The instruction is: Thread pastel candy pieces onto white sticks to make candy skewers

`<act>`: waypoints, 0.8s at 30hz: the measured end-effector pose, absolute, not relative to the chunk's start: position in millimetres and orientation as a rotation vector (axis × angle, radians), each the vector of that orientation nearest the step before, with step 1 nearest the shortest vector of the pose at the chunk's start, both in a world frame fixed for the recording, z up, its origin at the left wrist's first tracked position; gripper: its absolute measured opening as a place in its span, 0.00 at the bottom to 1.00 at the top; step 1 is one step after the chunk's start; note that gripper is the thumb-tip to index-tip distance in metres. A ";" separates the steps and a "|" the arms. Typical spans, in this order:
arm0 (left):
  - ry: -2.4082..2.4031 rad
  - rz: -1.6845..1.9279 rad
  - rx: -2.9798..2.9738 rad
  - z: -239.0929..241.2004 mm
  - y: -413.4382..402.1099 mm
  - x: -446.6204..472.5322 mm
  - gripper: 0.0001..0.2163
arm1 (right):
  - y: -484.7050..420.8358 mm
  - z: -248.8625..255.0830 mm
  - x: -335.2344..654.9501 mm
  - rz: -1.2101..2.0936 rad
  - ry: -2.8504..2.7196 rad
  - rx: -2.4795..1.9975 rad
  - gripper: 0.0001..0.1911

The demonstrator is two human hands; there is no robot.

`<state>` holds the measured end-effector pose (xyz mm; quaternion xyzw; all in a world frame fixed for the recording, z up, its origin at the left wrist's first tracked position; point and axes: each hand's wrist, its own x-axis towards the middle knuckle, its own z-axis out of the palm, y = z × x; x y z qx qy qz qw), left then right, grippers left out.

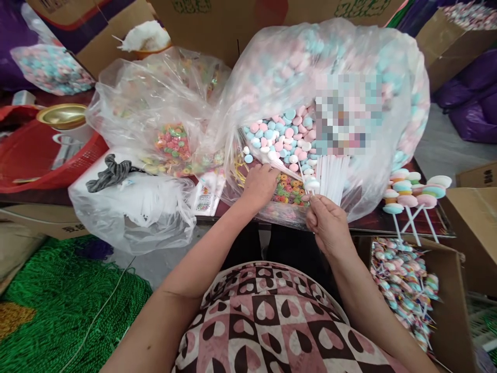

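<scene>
My right hand [328, 220] is closed in a pinch around a thin white stick [302, 178]. A pale marshmallow [311, 184] sits just above its fingertips; whether the stick runs through it I cannot tell. My left hand [261, 184] reaches in from the left beside the colourful ring candies [289, 189], its fingers bent together and their tips hidden. Behind both hands, pink, blue and white marshmallows [287, 134] spill from a large clear plastic bag [267, 57]. A bundle of white sticks [334, 176] stands just beyond my right hand.
Finished marshmallow skewers [417, 194] lie at the table's right end, above a cardboard box [452, 305] of wrapped ones. On the left are a bag of ring candies [173, 142], a white plastic bag [147, 212] and a red basket [23, 150]. Cardboard boxes [202, 36] stand behind.
</scene>
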<state>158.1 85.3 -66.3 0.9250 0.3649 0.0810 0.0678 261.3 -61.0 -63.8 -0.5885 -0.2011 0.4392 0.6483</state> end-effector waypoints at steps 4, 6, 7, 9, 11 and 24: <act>1.060 0.282 2.810 -67.6 84.4 158.4 0.12 | -59.8 -67.5 261.1 0.990 -0.493 -1.357 0.13; 1.040 0.359 2.734 -68.9 86.2 158.1 0.11 | -60.3 -68.6 261.9 0.991 -0.513 -1.368 0.13; 1.033 0.424 2.650 -69.2 87.0 157.5 0.10 | -61.1 -68.8 262.2 0.998 -0.529 -1.380 0.13; 1.036 0.580 2.359 -68.8 87.2 154.8 0.08 | -63.7 -68.5 262.3 1.038 -0.580 -1.414 0.13; 1.031 0.698 1.939 -67.6 85.1 150.9 0.06 | -66.4 -67.0 260.9 1.093 -0.644 -1.439 0.14; 0.739 0.831 0.918 -75.7 72.4 143.3 0.15 | -69.9 -65.7 251.6 1.151 -0.839 -1.510 0.19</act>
